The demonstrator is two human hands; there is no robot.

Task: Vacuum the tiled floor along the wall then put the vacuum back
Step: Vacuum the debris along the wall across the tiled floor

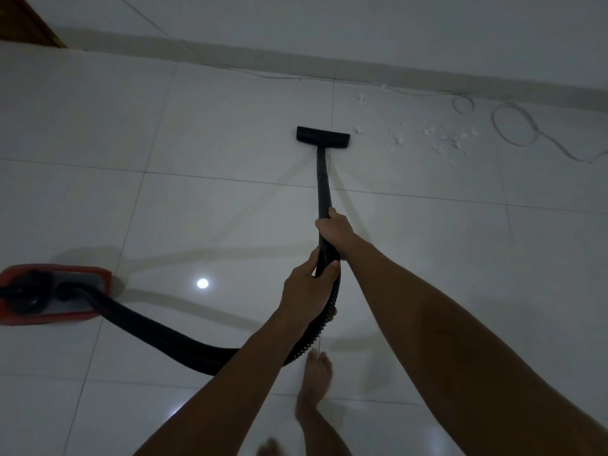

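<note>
The black plastic vacuum wand (321, 182) stood slanted over the glossy white tiled floor (230, 133), its flat black rectangular floor nozzle (323, 137) resting on a tile in the far middle of the scene, near the pale skirting at the foot of the white wall (427, 37). The right hand (333, 228) was closed around the wand's near end, and just below it the left hand (307, 286) was wrapped around the black ribbed hose (184, 340) where it joined the wand. The hose looped down under the left forearm and ran left along the floor to the red canister vacuum body (49, 292), which sat at the near left edge. Just right of the nozzle lay scattered small white scraps of debris (437, 136), not touching it. Farther right a thin white cable (513, 126) curled in loops on the tiles and ran along the wall. A bare foot (316, 380) stood on the floor below the hands.
</note>
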